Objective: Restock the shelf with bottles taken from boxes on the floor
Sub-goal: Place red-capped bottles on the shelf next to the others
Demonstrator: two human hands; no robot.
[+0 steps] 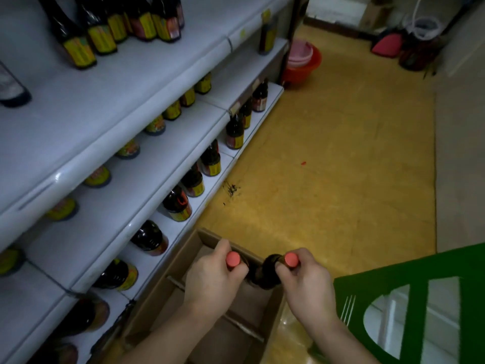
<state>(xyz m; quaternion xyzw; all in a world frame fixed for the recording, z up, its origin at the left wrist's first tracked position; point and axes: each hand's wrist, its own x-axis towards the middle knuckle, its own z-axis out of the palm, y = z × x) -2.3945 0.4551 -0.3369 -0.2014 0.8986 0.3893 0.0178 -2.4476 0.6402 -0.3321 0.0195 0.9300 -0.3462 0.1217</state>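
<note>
Yellow flooring runs beside white shelves [112, 82] at nine o'clock, with a cardboard box [168, 261] at six. At the box's twelve-o'clock end the left hand [210, 277] grips the left bottle [233, 259] by its neck and the right hand [309, 282] grips the right bottle [266, 274] likewise; their long axes look near vertical, red caps up. Lift both straight up, clear of the dividers [244, 328], before swinging shelfward.

Single head view, wide-angle, looking steeply down; shelf [147, 143] along left, floor [341, 166] right, box [210, 324] close below.
</note>
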